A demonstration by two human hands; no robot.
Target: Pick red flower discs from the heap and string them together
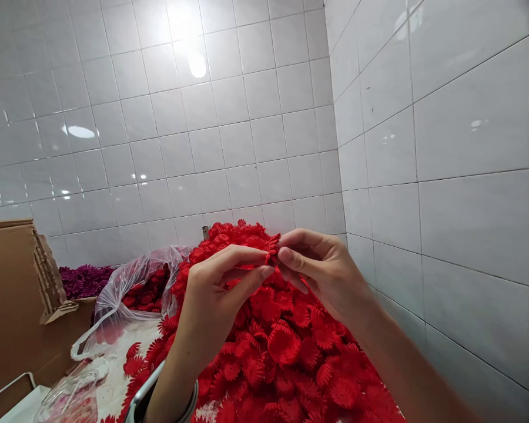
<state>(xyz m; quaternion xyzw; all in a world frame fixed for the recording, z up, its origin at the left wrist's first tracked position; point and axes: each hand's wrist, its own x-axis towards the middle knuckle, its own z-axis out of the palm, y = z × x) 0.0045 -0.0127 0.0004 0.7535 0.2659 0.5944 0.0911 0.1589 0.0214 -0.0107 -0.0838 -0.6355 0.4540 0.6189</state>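
Over a large heap of red artificial flower heads (284,343), both of my hands meet at a single red flower head (273,244). My left hand (229,282) pinches its lower left edge between thumb and forefinger. On the other side, my right hand (320,261) grips it with thumb and fingers. The held piece has a fringe of narrow petals and is seen from the side. Parts of it are hidden behind my fingertips.
White tiled walls (229,141) meet in a corner behind the heap. To the left are a clear plastic bag (114,294) with more red flower heads, purple flowers (83,281) and a brown cardboard box (13,282).
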